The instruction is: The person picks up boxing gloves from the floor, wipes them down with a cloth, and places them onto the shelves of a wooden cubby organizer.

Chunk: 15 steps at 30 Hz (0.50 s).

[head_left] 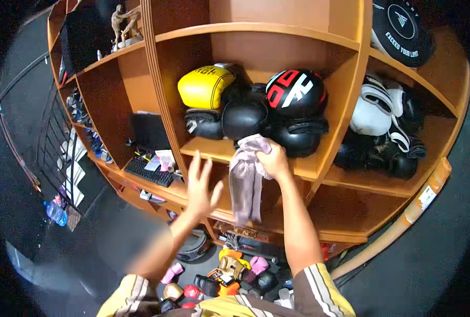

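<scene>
My right hand (273,159) is closed around a greyish-pink cloth (247,182), which hangs down over the front edge of the middle shelf (206,148). My left hand (200,187), fingers spread and holding nothing, is raised to the left of the cloth. Behind the cloth, boxing gloves are stacked in the compartment. A yellow glove (205,87) lies at the upper left, above a black one (203,124). In the middle is a rounded black glove (244,117). At the right, a black glove with red and white markings (296,91) rests on another black glove (296,138).
More white and black gloves (372,117) fill the right compartment, below a round black pad (402,31). To the left are a keyboard (149,171), a monitor (149,131) and a figurine (123,27). Several gloves (232,267) lie on the floor. A long wrapped tube (398,227) leans at right.
</scene>
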### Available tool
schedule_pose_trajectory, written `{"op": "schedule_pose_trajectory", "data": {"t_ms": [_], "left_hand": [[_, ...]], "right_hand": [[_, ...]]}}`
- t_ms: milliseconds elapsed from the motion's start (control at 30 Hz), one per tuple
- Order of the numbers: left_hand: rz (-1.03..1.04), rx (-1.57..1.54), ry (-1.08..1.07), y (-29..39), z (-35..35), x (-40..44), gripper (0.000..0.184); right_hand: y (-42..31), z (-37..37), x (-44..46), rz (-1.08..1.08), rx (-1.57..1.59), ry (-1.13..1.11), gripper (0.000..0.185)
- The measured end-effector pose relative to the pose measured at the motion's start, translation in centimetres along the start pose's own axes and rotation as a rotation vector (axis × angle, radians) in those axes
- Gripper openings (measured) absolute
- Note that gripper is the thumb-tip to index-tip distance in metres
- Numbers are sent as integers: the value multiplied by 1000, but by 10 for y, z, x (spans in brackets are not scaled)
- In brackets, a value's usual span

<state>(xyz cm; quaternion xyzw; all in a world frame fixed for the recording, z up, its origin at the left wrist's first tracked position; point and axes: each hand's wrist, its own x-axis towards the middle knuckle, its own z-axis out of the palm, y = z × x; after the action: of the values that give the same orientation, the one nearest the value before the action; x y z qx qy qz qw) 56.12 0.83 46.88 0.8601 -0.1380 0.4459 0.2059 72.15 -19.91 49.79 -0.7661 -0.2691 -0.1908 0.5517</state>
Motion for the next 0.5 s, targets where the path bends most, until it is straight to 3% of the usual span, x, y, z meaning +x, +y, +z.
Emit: {"op": "schedule_pose_trajectory", "data": {"t_ms": [167,267,300,333,367,433,467,500], "left_hand": [[-510,-346,-685,23,2,-235,66],[-637,-431,-1145,33,-33,-356,64],[-792,-451,-1280,35,-47,-390,66],[-954,-476,-1424,39,-62,-427,67],[-961,-429,-1580,40,-73,-455,66],[-1165,-443,-1587,53,-97,-571,52],[-1374,-494,-1426,64,-110,-595,48],[-1560,-547,-1234,76,-123,-616,44]], "right_hand": [[8,4,0,-10,43,-19,33],[7,5,0,8,146,-61,35],[15,7,1,-46,177,-78,34],[13,1,1,-85,16,-63,35],[24,-1,0,-98,-18,-69,33],[-22,-3,-28,158,145,-66,25],[-20,0,-41,-23,92,-17,23],[-9,-2,-62,59,76,-37,25]]}}
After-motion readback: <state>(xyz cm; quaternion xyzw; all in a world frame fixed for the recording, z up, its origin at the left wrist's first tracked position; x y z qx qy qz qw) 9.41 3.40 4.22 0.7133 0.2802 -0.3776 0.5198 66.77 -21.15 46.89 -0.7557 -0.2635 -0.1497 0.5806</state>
